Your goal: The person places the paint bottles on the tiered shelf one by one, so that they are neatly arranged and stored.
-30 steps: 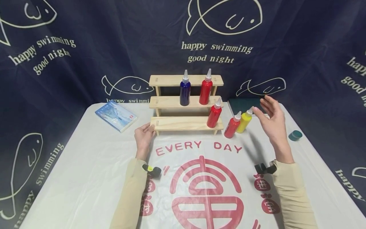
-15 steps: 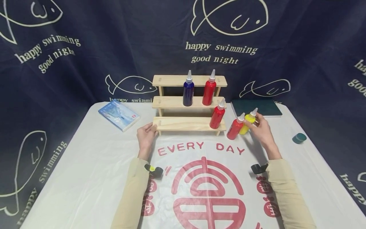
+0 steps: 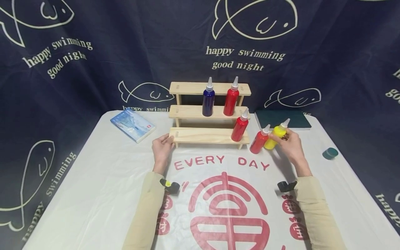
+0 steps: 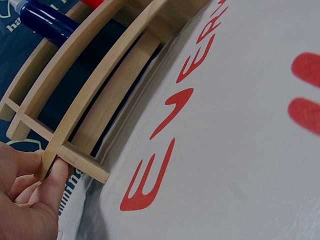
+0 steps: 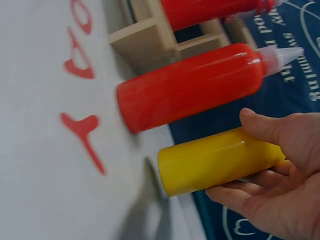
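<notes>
At the left end of the three-tier wooden rack (image 3: 200,134), my left hand (image 3: 162,150) pinches the lowest shelf board between thumb and fingers; the left wrist view shows the thumb under the board's edge. My right hand (image 3: 293,147) grips a yellow squeeze bottle (image 5: 215,162) with a pointed white cap, thumb on one side and fingers on the other. Beside it a red squeeze bottle (image 3: 259,142) stands on the table, right of the rack. Another red bottle (image 3: 239,129) stands on the lowest shelf. The middle shelf bears a blue bottle (image 3: 208,102) and a red bottle (image 3: 231,101).
A blue-and-white book or box (image 3: 132,125) lies left of the rack. Behind the yellow bottle lies a dark green book (image 3: 282,119). A small dark green round object (image 3: 330,153) sits near the table's right edge. Dark fabric (image 3: 150,52) hangs behind the white-covered table (image 3: 90,180).
My right hand has come down and leftward onto the yellow bottle and taken hold of it. The bottle has shifted slightly away from the red one. My left hand keeps its hold on the rack.
</notes>
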Tool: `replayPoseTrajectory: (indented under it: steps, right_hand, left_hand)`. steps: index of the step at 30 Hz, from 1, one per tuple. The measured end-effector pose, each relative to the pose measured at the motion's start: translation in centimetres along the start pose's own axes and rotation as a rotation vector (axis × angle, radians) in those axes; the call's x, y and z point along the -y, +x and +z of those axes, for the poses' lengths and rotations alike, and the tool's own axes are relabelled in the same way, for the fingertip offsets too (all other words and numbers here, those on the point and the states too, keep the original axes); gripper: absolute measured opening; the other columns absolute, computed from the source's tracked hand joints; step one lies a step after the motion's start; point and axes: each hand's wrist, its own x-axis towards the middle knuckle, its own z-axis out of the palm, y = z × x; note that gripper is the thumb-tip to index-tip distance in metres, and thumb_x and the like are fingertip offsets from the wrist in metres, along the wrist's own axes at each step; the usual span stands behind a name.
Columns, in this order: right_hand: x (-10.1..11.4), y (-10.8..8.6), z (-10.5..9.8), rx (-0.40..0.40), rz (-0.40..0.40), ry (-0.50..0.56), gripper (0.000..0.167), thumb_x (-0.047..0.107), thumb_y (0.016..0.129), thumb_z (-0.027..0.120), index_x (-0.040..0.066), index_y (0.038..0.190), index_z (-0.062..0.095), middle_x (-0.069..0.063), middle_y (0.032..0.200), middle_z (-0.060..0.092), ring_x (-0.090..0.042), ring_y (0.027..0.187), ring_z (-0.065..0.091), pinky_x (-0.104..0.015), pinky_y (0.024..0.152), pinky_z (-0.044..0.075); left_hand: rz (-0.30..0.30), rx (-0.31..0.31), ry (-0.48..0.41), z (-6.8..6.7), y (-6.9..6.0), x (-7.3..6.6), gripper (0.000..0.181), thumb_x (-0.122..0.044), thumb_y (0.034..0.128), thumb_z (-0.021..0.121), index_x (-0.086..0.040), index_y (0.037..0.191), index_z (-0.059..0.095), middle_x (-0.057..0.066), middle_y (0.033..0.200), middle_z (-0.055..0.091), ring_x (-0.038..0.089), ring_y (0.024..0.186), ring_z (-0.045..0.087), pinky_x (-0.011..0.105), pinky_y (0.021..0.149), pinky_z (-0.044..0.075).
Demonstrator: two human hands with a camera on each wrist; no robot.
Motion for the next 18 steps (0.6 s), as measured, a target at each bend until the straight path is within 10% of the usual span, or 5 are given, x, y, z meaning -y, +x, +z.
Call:
replayPoseTrajectory:
  steps: [7,18]
  right_hand:
    - [1.4,-1.1,-2.6,-0.003,-0.046,0.000,0.058,0.031,0.094,0.065,-0.012,0.130,0.050,-0.028,0.118,0.060,0.001,0.078,0.052,0.000,0.067,0.047]
    - [4.9,-4.3,-5.6,-0.005,-0.136,-0.054,0.050,0.029,0.090,0.071,-0.010,0.120,0.057,0.025,0.077,0.056,-0.001,0.072,0.054,-0.008,0.062,0.049]
  left_hand:
    - [-0.003,-0.002,0.000,0.0,0.0,-0.1,0.033,-0.007,0.0931,0.064,0.008,0.122,0.062,0.025,0.116,0.066,0.031,0.104,0.068,0.016,0.074,0.060]
    - [-0.001,-0.003,-0.003,0.0,0.2,0.1,0.033,-0.008,0.0928,0.064,0.008,0.122,0.063,0.025,0.115,0.067,0.030,0.103,0.069,0.016,0.073,0.060]
